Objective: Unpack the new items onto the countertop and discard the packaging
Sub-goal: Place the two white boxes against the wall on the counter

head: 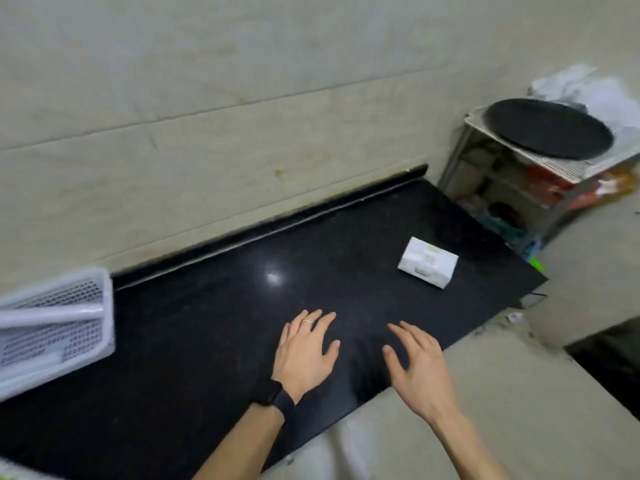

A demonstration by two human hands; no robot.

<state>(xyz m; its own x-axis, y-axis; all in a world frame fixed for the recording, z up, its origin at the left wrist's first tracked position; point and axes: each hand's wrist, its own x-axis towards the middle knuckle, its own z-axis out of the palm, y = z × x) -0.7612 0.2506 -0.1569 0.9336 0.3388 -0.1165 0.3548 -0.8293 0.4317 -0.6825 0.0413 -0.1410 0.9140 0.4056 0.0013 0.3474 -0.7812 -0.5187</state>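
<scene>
A small white cardboard box (428, 262), shut, lies on the black stone countertop (207, 323) near its far right corner. My left hand (306, 351) rests flat on the countertop near the front edge, fingers spread, with a ring on one finger and a dark band on the wrist. My right hand (417, 365) hovers beside it at the counter's front edge, fingers apart and holding nothing. Both hands are well short of the box, which lies beyond and to the right of them.
A white perforated plastic basket (52, 323) stands at the counter's left end. Past the right end stands a shelf rack (519, 188) with a black round pan (547, 128) on top and cluttered items below. A tiled wall (242, 81) backs the counter.
</scene>
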